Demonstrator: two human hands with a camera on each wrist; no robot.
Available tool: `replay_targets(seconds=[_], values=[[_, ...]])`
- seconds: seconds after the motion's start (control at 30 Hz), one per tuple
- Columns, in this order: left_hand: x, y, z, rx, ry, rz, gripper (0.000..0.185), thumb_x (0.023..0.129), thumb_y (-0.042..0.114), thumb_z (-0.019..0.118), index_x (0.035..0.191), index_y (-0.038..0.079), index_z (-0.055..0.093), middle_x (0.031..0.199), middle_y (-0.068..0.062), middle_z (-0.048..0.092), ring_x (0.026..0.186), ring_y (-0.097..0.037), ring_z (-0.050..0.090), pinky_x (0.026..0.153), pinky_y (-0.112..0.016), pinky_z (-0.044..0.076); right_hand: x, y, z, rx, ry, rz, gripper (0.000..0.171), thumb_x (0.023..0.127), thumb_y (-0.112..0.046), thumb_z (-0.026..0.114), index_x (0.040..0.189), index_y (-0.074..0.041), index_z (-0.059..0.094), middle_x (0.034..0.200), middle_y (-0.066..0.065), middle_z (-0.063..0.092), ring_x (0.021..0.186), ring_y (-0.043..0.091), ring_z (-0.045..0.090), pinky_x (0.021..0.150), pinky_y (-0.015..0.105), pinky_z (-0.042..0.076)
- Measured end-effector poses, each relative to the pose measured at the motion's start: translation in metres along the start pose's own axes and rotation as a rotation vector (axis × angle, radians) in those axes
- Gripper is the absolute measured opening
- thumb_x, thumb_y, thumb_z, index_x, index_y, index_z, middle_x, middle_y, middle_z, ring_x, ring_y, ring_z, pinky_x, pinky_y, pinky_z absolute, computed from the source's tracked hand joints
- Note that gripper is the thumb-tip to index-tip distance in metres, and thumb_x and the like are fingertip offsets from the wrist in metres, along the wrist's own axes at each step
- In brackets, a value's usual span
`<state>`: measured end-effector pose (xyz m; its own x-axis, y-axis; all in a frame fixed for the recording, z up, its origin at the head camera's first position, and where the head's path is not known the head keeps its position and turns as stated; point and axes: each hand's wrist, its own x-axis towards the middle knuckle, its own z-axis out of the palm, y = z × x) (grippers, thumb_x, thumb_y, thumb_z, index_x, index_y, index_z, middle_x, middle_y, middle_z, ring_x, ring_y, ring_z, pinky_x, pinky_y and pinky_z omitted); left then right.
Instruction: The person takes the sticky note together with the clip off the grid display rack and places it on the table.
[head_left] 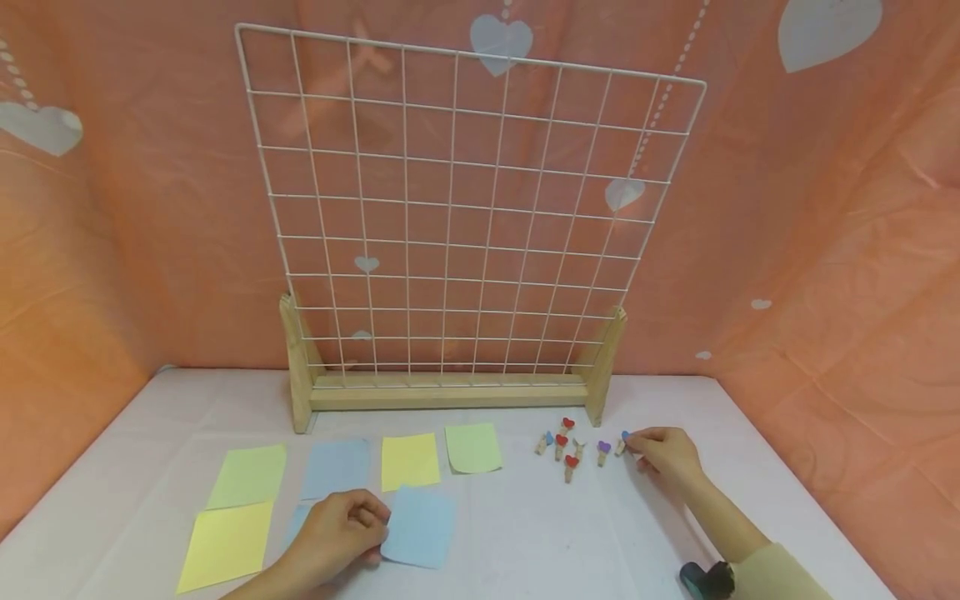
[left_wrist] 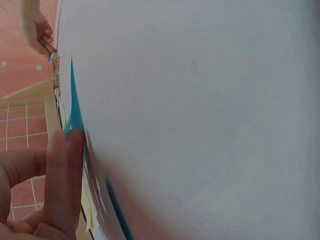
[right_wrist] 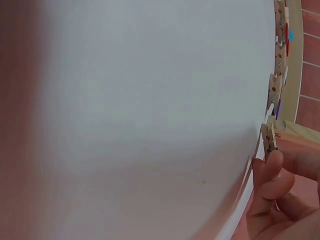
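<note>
My left hand [head_left: 375, 525] lies on the white table [head_left: 540, 533] and pinches the left edge of a blue sticky note [head_left: 420, 527]. In the left wrist view the fingers [left_wrist: 62, 170] hold that blue note [left_wrist: 75, 107] with its edge lifted off the table. My right hand [head_left: 633, 446] pinches a small wooden clip with a blue heart [head_left: 622, 442] at the right end of a cluster of heart clips [head_left: 567, 450]. Up close, the held clip [right_wrist: 268, 137] sits between the fingertips [right_wrist: 275, 165], with the other clips [right_wrist: 275, 87] beyond it.
A white wire grid [head_left: 465, 217] stands upright in a wooden base [head_left: 450, 392] at the back. Several yellow, green and blue sticky notes [head_left: 408, 460] lie in front of it. A peach cloth with hearts [head_left: 825, 250] surrounds the table. A black wrist device [head_left: 705, 579] shows at bottom right.
</note>
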<state>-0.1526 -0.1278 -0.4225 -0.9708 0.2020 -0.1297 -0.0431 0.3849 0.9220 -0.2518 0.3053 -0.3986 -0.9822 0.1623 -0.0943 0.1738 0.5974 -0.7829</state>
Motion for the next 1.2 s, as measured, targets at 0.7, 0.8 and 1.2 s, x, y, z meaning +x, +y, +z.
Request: replay_targets(seconds=[0.7, 0.8, 1.2], values=[[0.007, 0.004, 0.009, 0.211, 0.092, 0.118, 0.015, 0.075, 0.005, 0.074, 0.081, 0.003, 0.061, 0.053, 0.001, 0.053, 0.039, -0.01, 0.052, 0.046, -0.02, 0.045, 0.0, -0.002, -0.003, -0.09, 0.084, -0.023, 0.035, 0.09, -0.02, 0.06, 0.109, 0.009, 0.064, 0.085, 0.014, 0.067, 0.06, 0.011, 0.058, 0.053, 0.024, 0.049], [0.007, 0.005, 0.011, 0.254, 0.113, 0.118, 0.016, 0.075, 0.006, 0.075, 0.08, 0.005, 0.06, 0.051, 0.002, 0.051, 0.038, -0.01, 0.049, 0.052, -0.02, 0.043, 0.0, -0.002, -0.002, -0.088, 0.101, -0.038, 0.036, 0.09, -0.021, 0.06, 0.11, 0.008, 0.065, 0.094, 0.02, 0.067, 0.061, 0.011, 0.059, 0.053, 0.024, 0.049], [0.016, 0.006, 0.005, 0.338, 0.192, 0.202, 0.007, 0.082, 0.009, 0.069, 0.077, 0.01, 0.065, 0.064, 0.005, 0.053, 0.056, -0.003, 0.042, 0.054, -0.019, 0.038, -0.002, -0.012, 0.005, -0.048, 0.153, -0.104, 0.036, 0.092, -0.026, 0.064, 0.111, 0.005, 0.066, 0.094, 0.021, 0.068, 0.063, 0.009, 0.062, 0.054, 0.023, 0.051]])
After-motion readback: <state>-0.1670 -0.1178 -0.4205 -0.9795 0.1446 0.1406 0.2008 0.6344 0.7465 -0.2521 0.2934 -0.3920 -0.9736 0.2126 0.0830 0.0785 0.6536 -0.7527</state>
